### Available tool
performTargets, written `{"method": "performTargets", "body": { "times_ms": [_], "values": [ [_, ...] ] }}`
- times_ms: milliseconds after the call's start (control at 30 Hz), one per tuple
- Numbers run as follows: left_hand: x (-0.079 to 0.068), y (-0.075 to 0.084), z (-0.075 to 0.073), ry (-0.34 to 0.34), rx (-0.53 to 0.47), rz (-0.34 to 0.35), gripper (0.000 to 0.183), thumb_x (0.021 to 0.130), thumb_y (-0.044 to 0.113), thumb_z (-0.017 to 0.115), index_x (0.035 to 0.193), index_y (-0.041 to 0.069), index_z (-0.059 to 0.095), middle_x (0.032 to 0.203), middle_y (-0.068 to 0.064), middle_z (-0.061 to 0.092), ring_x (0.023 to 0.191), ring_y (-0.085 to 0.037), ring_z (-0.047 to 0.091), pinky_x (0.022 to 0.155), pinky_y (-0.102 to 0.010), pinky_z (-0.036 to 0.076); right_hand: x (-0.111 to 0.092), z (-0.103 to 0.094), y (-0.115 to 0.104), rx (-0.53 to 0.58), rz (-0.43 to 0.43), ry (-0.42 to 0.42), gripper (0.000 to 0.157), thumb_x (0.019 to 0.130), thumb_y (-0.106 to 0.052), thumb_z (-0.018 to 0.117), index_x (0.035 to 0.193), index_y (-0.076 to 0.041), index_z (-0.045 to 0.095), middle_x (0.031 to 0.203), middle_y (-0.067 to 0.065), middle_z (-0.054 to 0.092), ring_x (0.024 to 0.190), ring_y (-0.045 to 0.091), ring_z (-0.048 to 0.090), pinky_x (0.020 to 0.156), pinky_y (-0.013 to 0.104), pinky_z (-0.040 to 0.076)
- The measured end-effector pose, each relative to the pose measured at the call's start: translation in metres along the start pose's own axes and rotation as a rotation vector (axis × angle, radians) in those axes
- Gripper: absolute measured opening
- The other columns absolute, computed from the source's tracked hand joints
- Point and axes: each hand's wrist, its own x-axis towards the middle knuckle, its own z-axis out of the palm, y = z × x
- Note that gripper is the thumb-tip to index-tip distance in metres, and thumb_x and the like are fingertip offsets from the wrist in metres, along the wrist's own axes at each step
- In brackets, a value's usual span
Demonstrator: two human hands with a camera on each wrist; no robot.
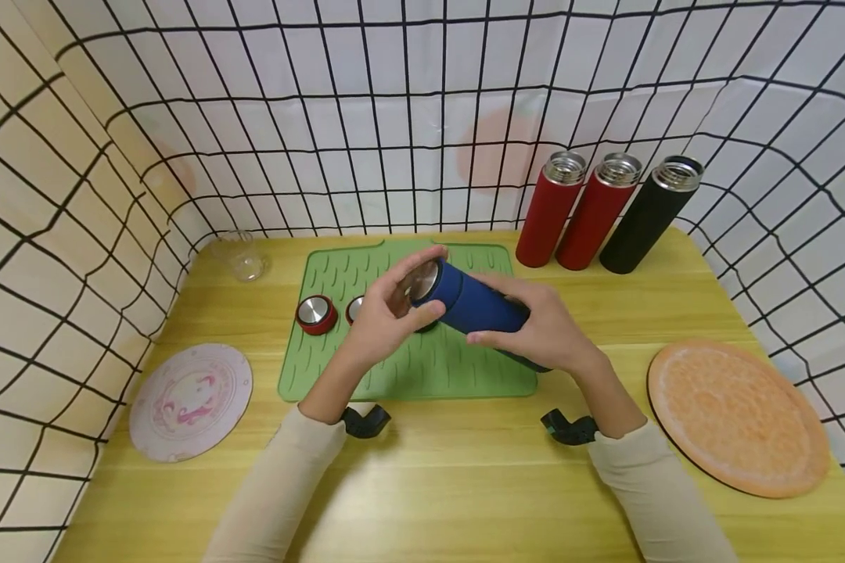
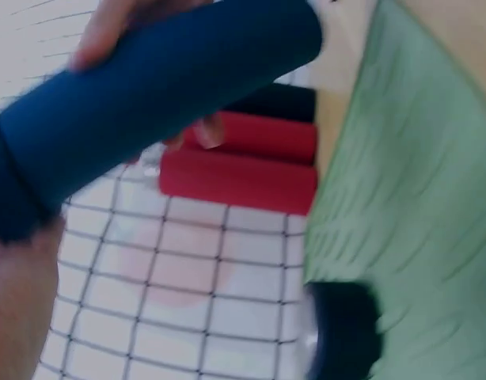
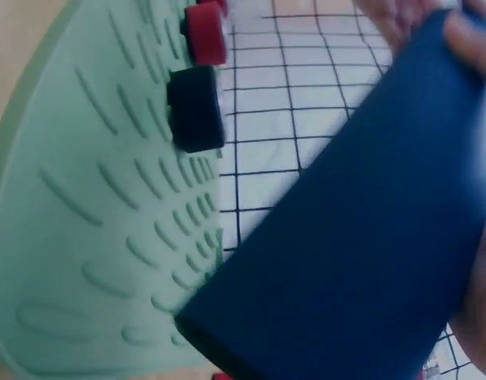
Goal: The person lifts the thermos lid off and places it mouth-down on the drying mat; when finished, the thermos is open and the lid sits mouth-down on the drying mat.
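Observation:
A blue thermos bottle (image 1: 484,303) is held tilted above the green drying mat (image 1: 458,375), its capped end up and to the left. My left hand (image 1: 383,317) grips the cap end, thumb on the near side and fingers over the far side. The right hand (image 1: 551,324) holds the bottle's body near its lower end. Under the bottle, a black lid (image 3: 197,109) rests on the mat, mostly hidden in the head view. Beside it sit two red lids with silver tops, one at the left (image 1: 316,314) and one partly behind my left hand (image 1: 354,309).
Two red bottles (image 1: 545,215) (image 1: 595,219) and a black bottle (image 1: 648,223) stand uncapped at the back right. A clear glass (image 1: 248,264) is at the back left. A round pink-patterned mat (image 1: 192,400) lies left, a round orange mat (image 1: 739,418) right. Black-grid netting surrounds the table.

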Motion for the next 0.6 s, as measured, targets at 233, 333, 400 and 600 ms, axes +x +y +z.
{"method": "performTargets", "body": {
  "times_ms": [233, 333, 400, 600],
  "values": [
    [-0.002, 0.017, -0.015, -0.265, -0.067, 0.194, 0.070, 0.095, 0.022, 0.076, 0.149, -0.009, 0.044, 0.156, -0.012, 0.048, 0.146, -0.036, 0.042, 0.112, -0.042, 0.049, -0.003, -0.006, 0.003, 0.250, -0.041, -0.204, 0.075, 0.082, -0.015, 0.085, 0.150, -0.019, 0.054, 0.139, 0.006, 0.064, 0.121, 0.026, 0.064, 0.099, 0.037, 0.057],
    [-0.002, 0.015, -0.014, -0.242, -0.072, 0.187, 0.070, 0.094, 0.025, 0.076, 0.147, -0.009, 0.047, 0.153, -0.011, 0.051, 0.142, -0.033, 0.046, 0.107, -0.039, 0.053, -0.004, -0.008, 0.004, 0.248, -0.032, -0.243, 0.075, 0.085, -0.017, 0.082, 0.153, -0.019, 0.050, 0.139, 0.007, 0.064, 0.119, 0.026, 0.063, 0.099, 0.040, 0.057],
    [-0.001, 0.012, -0.011, -0.215, -0.069, 0.167, 0.072, 0.094, 0.028, 0.076, 0.147, -0.011, 0.046, 0.154, -0.012, 0.051, 0.142, -0.031, 0.047, 0.106, -0.037, 0.054, -0.004, -0.011, 0.006, 0.237, -0.018, -0.244, 0.076, 0.086, -0.018, 0.081, 0.155, -0.020, 0.048, 0.139, 0.008, 0.063, 0.118, 0.026, 0.062, 0.099, 0.043, 0.056],
    [-0.001, 0.009, -0.005, -0.097, -0.054, 0.108, 0.079, 0.092, 0.037, 0.078, 0.150, -0.007, 0.046, 0.156, -0.017, 0.050, 0.146, -0.028, 0.045, 0.111, -0.033, 0.049, -0.005, -0.013, 0.004, 0.201, -0.021, -0.179, 0.075, 0.087, -0.014, 0.081, 0.155, -0.023, 0.049, 0.140, 0.007, 0.063, 0.118, 0.027, 0.062, 0.099, 0.043, 0.056]
  ]
}}
